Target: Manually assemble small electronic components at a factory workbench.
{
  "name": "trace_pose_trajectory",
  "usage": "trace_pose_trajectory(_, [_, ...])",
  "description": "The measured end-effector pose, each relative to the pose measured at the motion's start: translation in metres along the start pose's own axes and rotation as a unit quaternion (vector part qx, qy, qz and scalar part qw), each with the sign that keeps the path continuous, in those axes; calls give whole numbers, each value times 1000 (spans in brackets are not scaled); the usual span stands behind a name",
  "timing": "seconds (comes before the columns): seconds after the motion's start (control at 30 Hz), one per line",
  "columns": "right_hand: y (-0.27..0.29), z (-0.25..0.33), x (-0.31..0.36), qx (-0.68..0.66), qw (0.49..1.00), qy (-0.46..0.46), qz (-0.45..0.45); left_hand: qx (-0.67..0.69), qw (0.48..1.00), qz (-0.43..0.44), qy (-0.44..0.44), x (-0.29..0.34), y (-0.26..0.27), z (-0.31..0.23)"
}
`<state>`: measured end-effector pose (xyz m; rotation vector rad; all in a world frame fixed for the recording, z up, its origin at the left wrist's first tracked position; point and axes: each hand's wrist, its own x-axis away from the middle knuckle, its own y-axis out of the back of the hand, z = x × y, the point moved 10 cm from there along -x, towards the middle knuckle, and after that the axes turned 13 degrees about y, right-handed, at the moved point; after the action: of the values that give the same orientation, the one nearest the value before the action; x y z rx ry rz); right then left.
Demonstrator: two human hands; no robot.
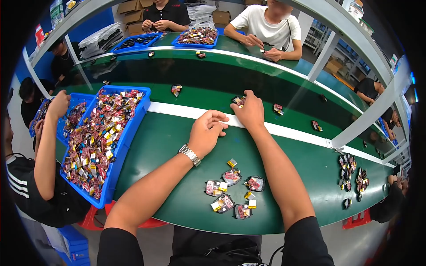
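My right hand [250, 111] reaches past the white rail over the green conveyor belt. Its thumb and fingers close around a small electronic assembly [239, 101] with a dark casing. My left hand [207, 132], a metal watch at its wrist, hovers just before the rail. Its fingers are loosely bent and apart, with nothing visible in them. On the green worktable between my forearms lies a loose group of similar units: dark-rimmed casings with reddish circuit boards, among them one casing [215, 188], and small silver-and-yellow battery cells such as this cell [252, 204].
A blue tray [116, 175] heaped with boards and cells stands at my left, beside a co-worker's arm [43, 164]. More assemblies [278, 109] lie spread along the conveyor belt [199, 95]. A metal post [370, 116] and piles of units [347, 166] are at the right. People sit across the belt.
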<state>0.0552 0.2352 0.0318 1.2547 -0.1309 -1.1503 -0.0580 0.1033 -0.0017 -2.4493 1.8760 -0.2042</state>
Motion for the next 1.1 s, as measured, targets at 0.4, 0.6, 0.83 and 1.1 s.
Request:
trace_pose_trajectory(0.4, [75,80,85,-241,936,190,171,21,963,202,175,18,-31,15])
trace_pose_trajectory(0.6, [101,71,116,-209,950,228,51,11,941,267,206,33,-54,20])
trace_pose_trajectory(0.83, [101,68,120,-162,957,242,-3,38,958,220,179,35,-59,12])
trace_pose_trajectory(1.1, [96,78,119,-131,961,243,31,-2,962,219,163,39,-63,15])
